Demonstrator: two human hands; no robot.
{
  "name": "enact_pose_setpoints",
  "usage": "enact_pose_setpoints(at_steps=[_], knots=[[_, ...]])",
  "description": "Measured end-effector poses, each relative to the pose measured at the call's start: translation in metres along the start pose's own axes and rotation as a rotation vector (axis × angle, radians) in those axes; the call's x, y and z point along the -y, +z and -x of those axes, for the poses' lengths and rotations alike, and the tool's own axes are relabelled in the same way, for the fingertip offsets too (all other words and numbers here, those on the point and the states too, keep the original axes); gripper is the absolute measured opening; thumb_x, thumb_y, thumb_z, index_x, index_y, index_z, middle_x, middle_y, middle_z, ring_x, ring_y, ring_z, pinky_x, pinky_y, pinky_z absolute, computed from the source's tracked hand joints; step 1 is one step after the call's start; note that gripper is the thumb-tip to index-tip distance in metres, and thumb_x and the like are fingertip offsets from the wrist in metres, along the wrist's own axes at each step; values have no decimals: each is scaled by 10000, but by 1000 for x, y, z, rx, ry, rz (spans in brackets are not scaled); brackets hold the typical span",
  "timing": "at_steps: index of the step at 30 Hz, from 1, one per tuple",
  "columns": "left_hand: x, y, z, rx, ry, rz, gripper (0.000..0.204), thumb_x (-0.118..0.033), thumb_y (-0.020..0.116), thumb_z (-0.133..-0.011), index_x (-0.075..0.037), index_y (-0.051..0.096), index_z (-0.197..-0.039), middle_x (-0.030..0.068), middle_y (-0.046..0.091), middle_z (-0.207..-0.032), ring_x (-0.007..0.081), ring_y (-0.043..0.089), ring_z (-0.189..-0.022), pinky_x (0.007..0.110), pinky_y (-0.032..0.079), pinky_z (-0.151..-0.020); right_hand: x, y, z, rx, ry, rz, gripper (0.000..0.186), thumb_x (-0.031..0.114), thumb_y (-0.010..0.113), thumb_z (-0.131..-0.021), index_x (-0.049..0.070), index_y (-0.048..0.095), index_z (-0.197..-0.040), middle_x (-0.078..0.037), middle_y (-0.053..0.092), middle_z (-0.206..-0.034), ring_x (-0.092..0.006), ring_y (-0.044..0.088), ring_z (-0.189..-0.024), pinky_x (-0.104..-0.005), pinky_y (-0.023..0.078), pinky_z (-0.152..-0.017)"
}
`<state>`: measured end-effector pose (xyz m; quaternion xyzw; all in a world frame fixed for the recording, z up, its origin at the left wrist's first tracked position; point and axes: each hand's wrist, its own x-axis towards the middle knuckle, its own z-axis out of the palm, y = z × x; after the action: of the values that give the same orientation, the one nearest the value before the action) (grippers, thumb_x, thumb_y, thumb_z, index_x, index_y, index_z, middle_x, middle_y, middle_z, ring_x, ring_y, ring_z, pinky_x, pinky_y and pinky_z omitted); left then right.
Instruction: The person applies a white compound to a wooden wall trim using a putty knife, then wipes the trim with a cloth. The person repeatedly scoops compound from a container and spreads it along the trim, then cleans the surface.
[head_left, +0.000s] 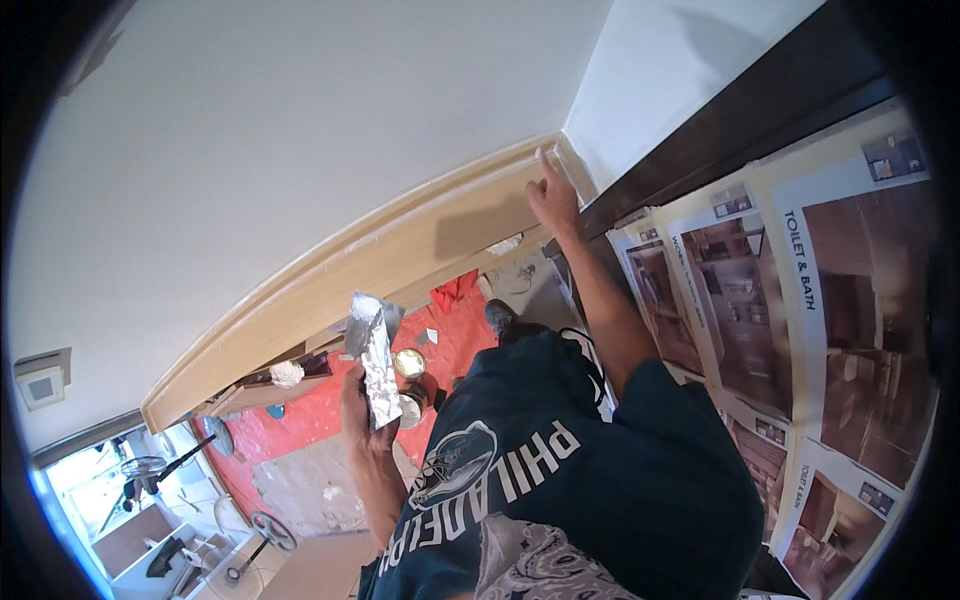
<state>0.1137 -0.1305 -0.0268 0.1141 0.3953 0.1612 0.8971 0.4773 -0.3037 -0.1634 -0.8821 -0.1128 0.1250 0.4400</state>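
Bandana [545,565] below fingers, foil [378,365] held

The foil is clasped by the left hand's [357,415] partly hidden fingers, tins [409,362] just right of them. The right hand's [553,205] index is extended to the board [380,260], others curled; right of these, posters [740,310] are bordered by a beam [745,125].

Red sheeting [300,432] covers part of the grey floor [300,488]; 2 round containers [409,363] and a pale scrap [431,336] lie on it.
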Motion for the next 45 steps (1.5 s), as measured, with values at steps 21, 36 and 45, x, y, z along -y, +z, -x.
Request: enact_pose_setpoints(at_steps=[21, 36, 45], knots=[[8, -6, 4, 74, 1, 41, 225, -116, 435, -961, 36, 540, -1089, 96, 667, -902, 141, 674, -707, 251, 589, -597, -21, 3, -5, 191, -285, 31, 583, 277, 570, -828, 159, 465, -1388, -128, 618, -661, -221, 592, -584, -365, 488, -599], [2, 11, 12, 217, 64, 396, 438, -30, 399, -943, 106, 317, -1351, 215, 489, -1344, 224, 626, -1082, 283, 617, -618, 130, 4, 164, 727, -964, -268, 319, 136, 605, -777, 137, 658, -1092, -102, 605, -672, -264, 592, -613, -363, 458, -570], [-35, -3, 44, 255, 292, 330, 501, -44, 379, -961, 45, 231, -1431, 177, 440, -1409, 238, 597, -1138, 300, 623, -625, -33, 96, -18, -77, 320, -1195, 263, 196, 579, -860, 96, 531, -1099, 16, 513, -813, -119, 479, -670, -280, 433, -641]])
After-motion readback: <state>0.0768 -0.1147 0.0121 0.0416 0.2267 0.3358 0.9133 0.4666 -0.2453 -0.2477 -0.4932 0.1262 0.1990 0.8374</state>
